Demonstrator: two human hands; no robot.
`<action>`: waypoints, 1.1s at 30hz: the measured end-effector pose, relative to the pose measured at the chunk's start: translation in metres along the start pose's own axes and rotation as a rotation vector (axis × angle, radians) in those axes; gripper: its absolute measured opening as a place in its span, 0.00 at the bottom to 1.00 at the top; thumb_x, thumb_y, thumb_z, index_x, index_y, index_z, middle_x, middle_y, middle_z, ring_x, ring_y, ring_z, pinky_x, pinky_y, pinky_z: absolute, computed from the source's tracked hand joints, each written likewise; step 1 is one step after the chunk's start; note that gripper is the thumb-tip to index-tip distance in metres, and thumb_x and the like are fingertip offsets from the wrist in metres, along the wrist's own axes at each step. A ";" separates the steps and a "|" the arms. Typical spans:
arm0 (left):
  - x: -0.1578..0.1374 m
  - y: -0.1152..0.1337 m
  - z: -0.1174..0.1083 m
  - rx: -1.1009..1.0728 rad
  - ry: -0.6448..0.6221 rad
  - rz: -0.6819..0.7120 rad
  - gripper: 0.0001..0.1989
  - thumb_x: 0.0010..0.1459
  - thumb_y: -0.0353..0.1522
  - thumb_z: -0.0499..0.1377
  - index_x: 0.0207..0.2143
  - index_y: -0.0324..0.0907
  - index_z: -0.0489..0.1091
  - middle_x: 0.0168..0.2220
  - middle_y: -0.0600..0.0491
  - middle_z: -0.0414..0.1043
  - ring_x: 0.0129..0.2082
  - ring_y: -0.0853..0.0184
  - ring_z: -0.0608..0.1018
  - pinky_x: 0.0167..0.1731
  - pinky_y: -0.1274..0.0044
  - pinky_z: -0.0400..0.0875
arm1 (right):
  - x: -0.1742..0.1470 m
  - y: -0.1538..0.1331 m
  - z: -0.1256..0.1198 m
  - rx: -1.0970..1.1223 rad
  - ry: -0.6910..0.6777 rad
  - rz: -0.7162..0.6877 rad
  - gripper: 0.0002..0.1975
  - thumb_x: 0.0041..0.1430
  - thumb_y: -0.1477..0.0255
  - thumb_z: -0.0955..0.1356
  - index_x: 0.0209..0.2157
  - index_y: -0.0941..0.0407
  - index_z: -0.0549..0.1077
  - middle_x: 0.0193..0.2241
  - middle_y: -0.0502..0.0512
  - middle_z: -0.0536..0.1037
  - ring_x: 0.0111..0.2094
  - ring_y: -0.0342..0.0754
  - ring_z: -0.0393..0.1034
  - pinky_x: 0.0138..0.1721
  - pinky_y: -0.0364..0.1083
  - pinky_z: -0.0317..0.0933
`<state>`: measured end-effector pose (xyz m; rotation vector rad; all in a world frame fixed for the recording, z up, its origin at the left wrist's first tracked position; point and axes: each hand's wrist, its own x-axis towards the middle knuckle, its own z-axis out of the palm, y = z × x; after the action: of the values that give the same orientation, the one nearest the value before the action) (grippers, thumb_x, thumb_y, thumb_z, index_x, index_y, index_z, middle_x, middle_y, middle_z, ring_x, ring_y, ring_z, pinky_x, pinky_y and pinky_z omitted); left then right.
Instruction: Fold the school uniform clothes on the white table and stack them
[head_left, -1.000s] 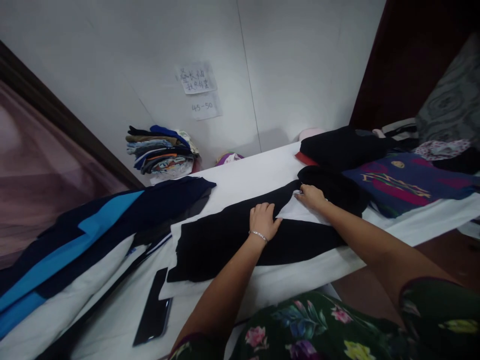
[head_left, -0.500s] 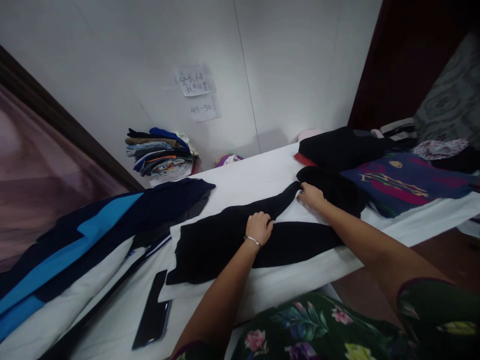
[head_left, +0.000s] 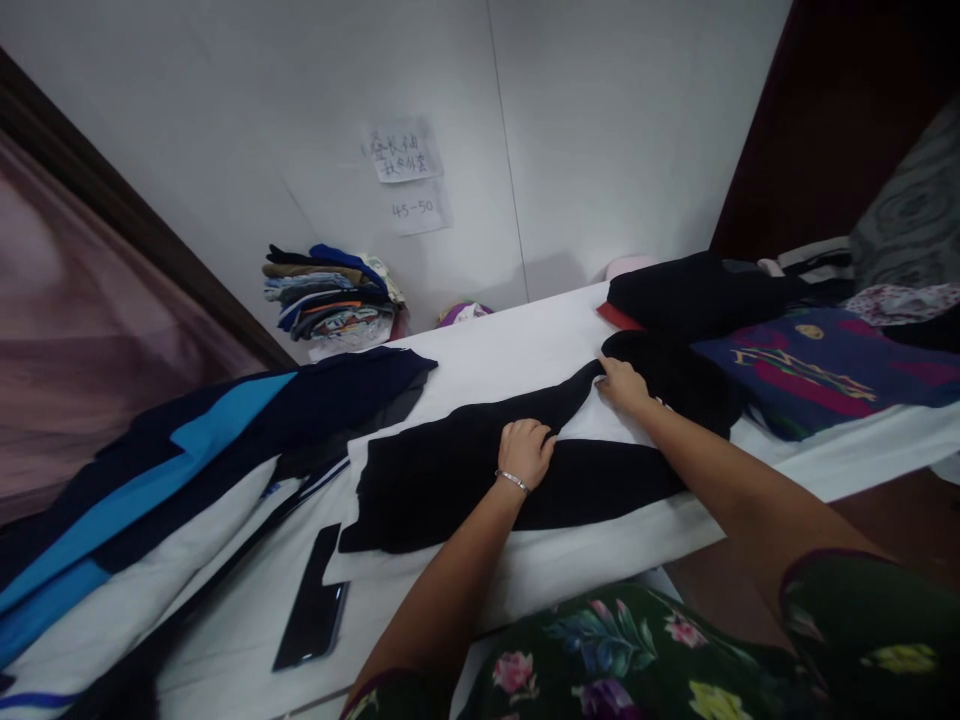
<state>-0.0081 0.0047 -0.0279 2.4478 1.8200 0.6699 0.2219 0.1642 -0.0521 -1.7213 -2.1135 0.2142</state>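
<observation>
A black garment (head_left: 442,480) lies spread on the white-covered table (head_left: 517,335), forking toward the right into two long narrow parts. Where it forks, my left hand (head_left: 527,450) rests on top, its bent fingers closed on the cloth; the fingertips are partly hidden. My right hand (head_left: 624,385) pinches the far end of the upper part. White cloth shows between the two parts, and dark fabric (head_left: 671,375) is bunched just beyond my right hand.
Navy and bright blue clothes (head_left: 225,420) spread across the left, near a black phone (head_left: 313,600). A folded clothing stack (head_left: 330,295) stands by the wall. Patterned blue clothing (head_left: 810,365) and a black pile (head_left: 697,290) lie right. Paper notes (head_left: 405,150) hang on the wall.
The view has shifted slightly, so everything sits a little farther right. Both hands keep their places on the black garment, which looks nearly unchanged.
</observation>
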 end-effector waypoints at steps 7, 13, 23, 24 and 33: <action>-0.017 -0.016 -0.032 0.013 0.044 -0.062 0.14 0.64 0.39 0.52 0.46 0.45 0.72 0.48 0.51 0.74 0.53 0.63 0.70 0.59 0.64 0.51 | -0.002 0.006 0.000 0.063 0.009 -0.149 0.36 0.50 0.76 0.63 0.63 0.55 0.58 0.63 0.60 0.59 0.62 0.62 0.53 0.57 0.59 0.55; -0.045 -0.093 -0.073 0.233 0.054 -0.520 0.15 0.63 0.34 0.51 0.49 0.45 0.71 0.56 0.47 0.68 0.58 0.57 0.66 0.59 0.58 0.51 | -0.007 -0.007 -0.003 0.150 -0.036 -0.488 0.29 0.57 0.69 0.61 0.61 0.53 0.61 0.62 0.57 0.62 0.64 0.57 0.48 0.61 0.60 0.46; -0.058 -0.146 -0.091 0.238 -0.088 -0.989 0.26 0.59 0.46 0.53 0.55 0.42 0.63 0.53 0.42 0.71 0.54 0.54 0.71 0.50 0.66 0.64 | -0.017 -0.010 0.040 -0.049 -0.094 -0.490 0.26 0.61 0.55 0.57 0.53 0.52 0.70 0.59 0.58 0.67 0.62 0.59 0.54 0.59 0.65 0.46; -0.054 -0.146 -0.091 0.222 -0.107 -1.005 0.26 0.58 0.46 0.54 0.54 0.42 0.64 0.52 0.42 0.71 0.53 0.54 0.72 0.49 0.66 0.64 | -0.018 -0.008 0.042 -0.045 -0.077 -0.492 0.26 0.61 0.55 0.57 0.54 0.52 0.70 0.58 0.58 0.67 0.62 0.59 0.54 0.59 0.65 0.47; -0.060 -0.168 -0.099 0.304 -0.127 -1.049 0.28 0.55 0.50 0.54 0.52 0.42 0.67 0.57 0.40 0.64 0.58 0.50 0.65 0.52 0.63 0.62 | -0.027 -0.011 0.036 -0.057 0.065 -0.465 0.28 0.62 0.53 0.56 0.57 0.53 0.66 0.62 0.60 0.61 0.64 0.58 0.48 0.60 0.63 0.48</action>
<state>-0.2090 -0.0201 -0.0018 1.2044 2.8183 0.1434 0.2016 0.1407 -0.0864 -1.1970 -2.4145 -0.0361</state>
